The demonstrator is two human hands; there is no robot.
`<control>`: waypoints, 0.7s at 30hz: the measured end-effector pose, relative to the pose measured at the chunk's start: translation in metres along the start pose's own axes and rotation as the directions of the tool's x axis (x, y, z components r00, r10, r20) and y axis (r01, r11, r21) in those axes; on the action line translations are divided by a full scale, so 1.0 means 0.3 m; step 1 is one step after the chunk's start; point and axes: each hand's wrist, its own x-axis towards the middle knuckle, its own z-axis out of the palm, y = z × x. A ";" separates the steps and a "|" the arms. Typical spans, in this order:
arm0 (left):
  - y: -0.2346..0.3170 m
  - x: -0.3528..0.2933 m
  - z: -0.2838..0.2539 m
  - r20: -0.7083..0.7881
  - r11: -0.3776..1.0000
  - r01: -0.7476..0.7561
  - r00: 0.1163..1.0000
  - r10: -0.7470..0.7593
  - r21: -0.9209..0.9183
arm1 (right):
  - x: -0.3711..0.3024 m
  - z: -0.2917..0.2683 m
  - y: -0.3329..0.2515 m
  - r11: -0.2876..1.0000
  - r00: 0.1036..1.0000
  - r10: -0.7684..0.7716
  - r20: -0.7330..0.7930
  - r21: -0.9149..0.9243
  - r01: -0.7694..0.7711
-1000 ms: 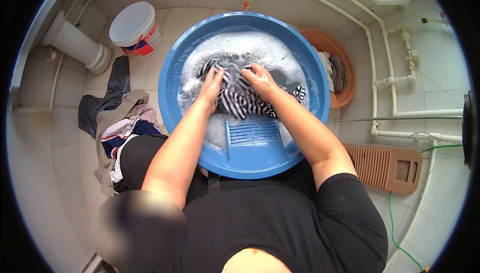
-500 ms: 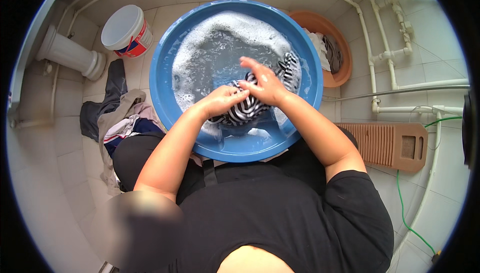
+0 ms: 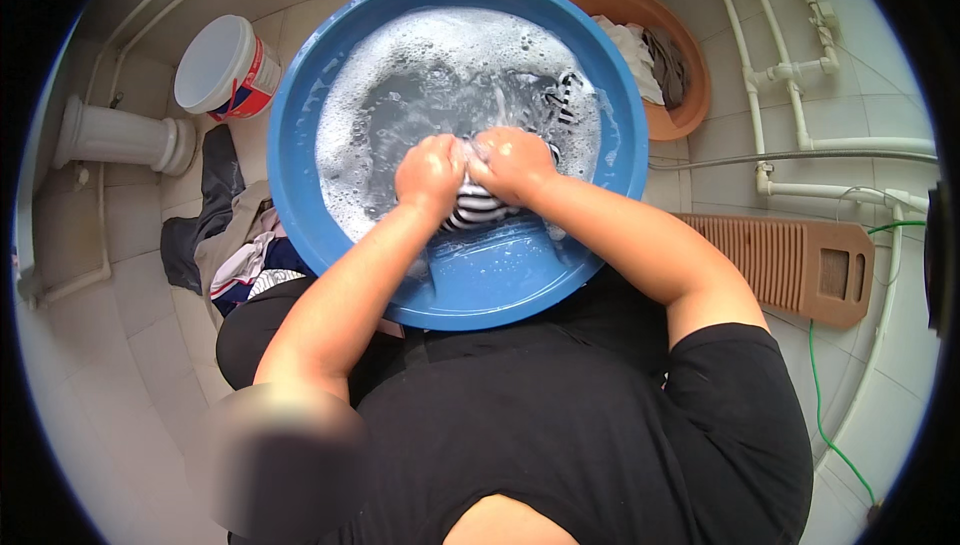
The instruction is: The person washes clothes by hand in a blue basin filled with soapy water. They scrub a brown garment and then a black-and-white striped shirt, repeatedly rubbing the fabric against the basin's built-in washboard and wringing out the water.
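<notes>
A big round blue tub [image 3: 290,145] stands before me, holding cloudy water topped with white suds [image 3: 350,75]. In it lies a black-and-white striped garment [image 3: 478,209], partly under the water. My left hand [image 3: 432,169] and my right hand [image 3: 510,163] are closed in fists on the wet cloth, knuckles side by side. The striped fabric hangs below them against the tub's sloped near side. Another part of the patterned cloth shows among the foam at the right. Most of the garment is hidden by hands and suds.
An orange-brown basin [image 3: 690,110] with clothes stands behind the tub at right. A brown washboard [image 3: 790,260] lies near my right arm. Left are a white bucket [image 3: 225,65], a white pedestal [image 3: 125,137] and piled clothes [image 3: 235,235]. Pipes [image 3: 745,105] and a green hose [image 3: 820,405] run at right.
Both hands went from loosely spread over the cloth to closed on it, drawn together at the middle. The view has shifted slightly.
</notes>
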 end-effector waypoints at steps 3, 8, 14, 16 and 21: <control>-0.008 0.081 0.027 -0.015 0.994 0.109 0.994 -0.109 0.012 | 0.072 -0.008 0.000 0.964 0.960 0.263 0.090 0.023 -0.267; -0.050 0.137 0.061 -0.253 0.935 0.105 0.967 -0.017 0.340 | 0.105 0.007 0.017 0.893 0.896 0.434 -0.088 0.169 -0.416; 0.016 0.056 -0.100 0.153 0.882 0.229 0.972 -0.181 -0.413 | -0.001 0.018 0.044 0.912 0.956 0.268 -0.116 0.349 -0.213; 0.022 -0.032 -0.142 0.080 0.837 0.134 0.991 -0.107 -0.530 | -0.115 -0.016 -0.023 0.958 0.943 -0.015 -0.331 0.264 0.108; 0.137 -0.196 -0.129 -0.053 0.923 -0.358 0.928 0.369 0.142 | -0.225 -0.011 -0.039 0.910 0.853 -0.381 -0.357 0.016 0.414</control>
